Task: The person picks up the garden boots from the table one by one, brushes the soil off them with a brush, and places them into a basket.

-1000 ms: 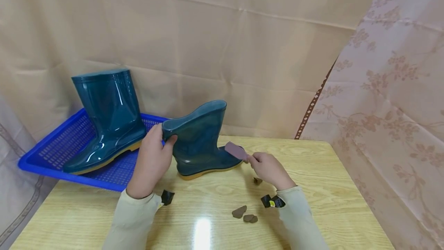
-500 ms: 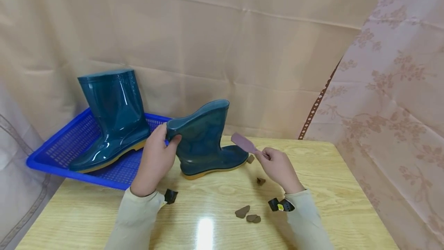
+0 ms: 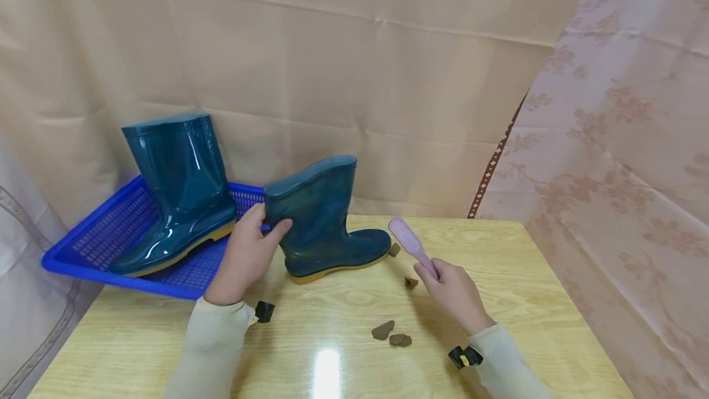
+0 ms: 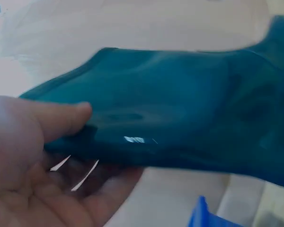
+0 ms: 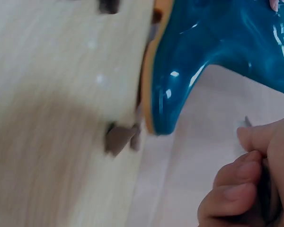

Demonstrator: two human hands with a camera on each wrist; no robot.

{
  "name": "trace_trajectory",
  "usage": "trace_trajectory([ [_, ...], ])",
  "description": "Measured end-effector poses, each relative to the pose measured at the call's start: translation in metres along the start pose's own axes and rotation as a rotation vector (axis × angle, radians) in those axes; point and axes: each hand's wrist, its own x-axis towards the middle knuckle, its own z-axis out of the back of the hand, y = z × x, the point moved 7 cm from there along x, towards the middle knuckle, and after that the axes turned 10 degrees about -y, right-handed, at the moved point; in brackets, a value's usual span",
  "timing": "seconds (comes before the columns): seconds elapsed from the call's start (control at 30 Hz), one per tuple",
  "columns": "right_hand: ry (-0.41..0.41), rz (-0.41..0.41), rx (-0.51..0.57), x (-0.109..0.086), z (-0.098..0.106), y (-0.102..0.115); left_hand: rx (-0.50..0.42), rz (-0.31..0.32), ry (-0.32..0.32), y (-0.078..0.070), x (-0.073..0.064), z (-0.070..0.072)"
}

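My left hand [image 3: 246,254] grips the top of a dark teal rubber boot [image 3: 318,226], its thumb on the near side of the shaft and fingers behind. The boot stands on the table with its toe to the right. In the left wrist view the thumb presses the boot shaft [image 4: 170,109] near the rim. My right hand [image 3: 455,294] holds a small purple brush [image 3: 407,239] by its handle, the textured head up and apart from the toe. Brown mud-like pieces lie on the table, one piece [image 3: 394,250] by the toe and another [image 3: 411,282] nearer me.
A second teal boot [image 3: 183,183] rests tilted in a blue plastic basket [image 3: 122,285] at the left. More flat brown pieces [image 3: 383,330] lie at the front of the wooden table [image 3: 498,263]. A beige curtain [image 3: 432,109] hangs behind.
My right hand has drawn the brush off the toe, to the right and toward me, and turned it so its textured face shows. My left hand keeps its grip on the boot.
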Motion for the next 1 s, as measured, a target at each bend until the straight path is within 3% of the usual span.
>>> trace_trajectory([
  [0.13,-0.026,0.054,-0.110,-0.012,0.008,-0.011,0.030,0.015,0.170,0.014,-0.002,-0.017],
  [0.23,-0.026,0.069,-0.143,-0.021,0.015,-0.019,0.061,0.024,0.196,0.024,-0.002,-0.023],
  [0.33,-0.031,0.056,-0.159,-0.028,0.024,-0.026,0.039,0.041,0.133,0.032,0.001,-0.023],
  [0.47,-0.015,0.030,-0.169,-0.033,0.033,-0.035,-0.011,0.038,0.005,0.033,0.004,-0.022],
  [0.6,0.042,-0.020,-0.201,-0.037,0.034,-0.049,-0.034,0.001,-0.132,0.026,0.008,-0.017],
  [0.77,0.139,-0.099,-0.231,-0.046,0.035,-0.070,-0.065,-0.090,-0.276,0.007,0.010,-0.009],
  [1.0,0.196,-0.164,-0.307,-0.059,0.040,-0.095,-0.053,-0.147,-0.357,-0.008,0.009,-0.003],
])
